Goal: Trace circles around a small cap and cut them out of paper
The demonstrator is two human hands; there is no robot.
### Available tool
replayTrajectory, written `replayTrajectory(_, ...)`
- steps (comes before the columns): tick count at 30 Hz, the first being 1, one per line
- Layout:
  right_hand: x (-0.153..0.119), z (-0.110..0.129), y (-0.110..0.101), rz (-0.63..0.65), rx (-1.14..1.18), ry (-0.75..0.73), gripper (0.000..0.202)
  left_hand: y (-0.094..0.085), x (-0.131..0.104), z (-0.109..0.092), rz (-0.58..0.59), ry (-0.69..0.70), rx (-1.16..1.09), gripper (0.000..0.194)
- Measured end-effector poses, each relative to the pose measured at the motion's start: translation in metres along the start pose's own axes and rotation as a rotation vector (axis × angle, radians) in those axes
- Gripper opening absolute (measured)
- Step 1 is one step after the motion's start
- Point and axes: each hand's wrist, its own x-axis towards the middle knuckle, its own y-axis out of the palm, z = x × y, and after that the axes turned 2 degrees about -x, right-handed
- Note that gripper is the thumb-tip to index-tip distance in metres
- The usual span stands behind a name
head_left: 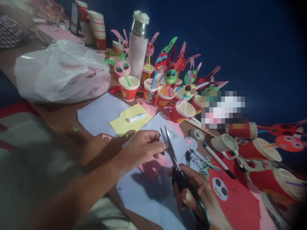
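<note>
My right hand (192, 188) is wrapped round the black handles of a pair of scissors (173, 155). Its blades point up and away from me, slightly apart at the tips. Between the thumb and fingers of my left hand (144, 147) is a small piece of lavender paper (163, 138), right beside the blades. Beneath the hands lie lavender sheets (148, 195) and a pink piece of paper (155, 167). Just beyond, a glue stick (136, 117) rests on yellow paper (120, 123). A cut-out paper face (220, 189) lies on red paper (244, 204) at the right.
Several red paper cups (182, 111) with paper faces on straws stand at the back. Behind them rises a tall flask (138, 48). A white plastic bag (62, 73) fills the left. A white mug (224, 145), a tape roll (197, 134) and a marker (219, 160) lie right.
</note>
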Motion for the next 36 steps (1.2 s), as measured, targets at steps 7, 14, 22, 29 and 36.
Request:
replayTrajectory(7,0.000,-0.004,-0.003,0.026,-0.027,-0.016,0.045,-0.001,-0.002,0.003,-0.004,-0.020,-0.001,0.010)
replayTrajectory(14,0.001,0.001,-0.003,0.022,-0.039,0.023,0.049,-0.006,0.000,0.011,-0.004,-0.039,0.010,0.016)
replayTrajectory(22,-0.001,-0.001,-0.002,0.011,-0.030,0.023,0.048,-0.006,0.001,0.011,-0.010,-0.033,-0.009,0.015)
replayTrajectory(29,0.000,0.000,-0.001,0.010,-0.027,0.044,0.048,-0.006,0.001,0.009,-0.003,-0.028,-0.031,0.014)
replayTrajectory(36,0.001,0.003,-0.001,0.040,-0.030,0.025,0.047,-0.010,0.002,0.010,0.020,-0.037,-0.100,0.012)
